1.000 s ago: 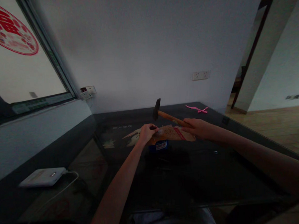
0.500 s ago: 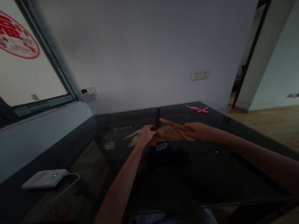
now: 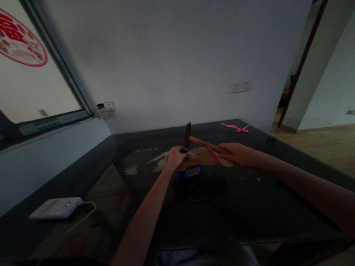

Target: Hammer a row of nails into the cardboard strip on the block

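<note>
Our patterned tan piece [image 3: 203,157] lies over the blue box [image 3: 192,171], which seems to prop it off the surface [image 3: 231,218]. Above the box, our left hand [image 3: 176,158] has its fingers pinched closed at the piece, probably steadying it; we cannot tell whether they grip its edge or something small. Right of the box, our right hand [image 3: 239,154] has its fingers wrapped round the handle of the hammer [image 3: 205,143], likely for control. Compared with half a second ago, our hammer head has risen slightly above the box.
</note>
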Demonstrator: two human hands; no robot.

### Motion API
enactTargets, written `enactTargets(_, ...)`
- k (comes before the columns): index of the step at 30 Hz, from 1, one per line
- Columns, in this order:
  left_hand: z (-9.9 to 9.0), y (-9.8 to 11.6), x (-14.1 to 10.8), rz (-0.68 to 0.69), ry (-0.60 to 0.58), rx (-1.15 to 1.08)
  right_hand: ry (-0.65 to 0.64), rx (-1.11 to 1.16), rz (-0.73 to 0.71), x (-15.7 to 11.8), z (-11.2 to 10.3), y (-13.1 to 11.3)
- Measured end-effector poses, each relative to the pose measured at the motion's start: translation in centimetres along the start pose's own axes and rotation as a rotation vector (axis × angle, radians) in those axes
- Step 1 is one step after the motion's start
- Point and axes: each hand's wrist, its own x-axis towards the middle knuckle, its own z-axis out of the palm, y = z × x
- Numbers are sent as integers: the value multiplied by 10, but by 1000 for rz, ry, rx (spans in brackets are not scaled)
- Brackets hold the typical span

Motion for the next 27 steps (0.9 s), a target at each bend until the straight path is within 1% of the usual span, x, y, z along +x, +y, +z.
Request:
enactTargets(4,1,-2,1,16,5,12,15,-17,24,-2,-3,-6)
enactTargets(10,1,-3,1,-27,-7,2,-63,46,1,-4,6,1)
enactTargets(15,1,-4,2,7,8,9,14,77,19,-5,5,2)
enactTargets(17,1,-5,2,11,8,15,14,121,21,-6,6,3)
enactTargets(20,1,-4,1,4,4,21,0,222,19,-8,11,7)
enactTargets(23,2,-2,-1,27,9,-1,33,374,27,-12,17,11)
enactTargets(25,3,-1,-3,71,15,-49,60,506,58,-17,25,13)
enactTargets(27,2,0,-2,143,16,-118,95,662,80,-21,37,12)
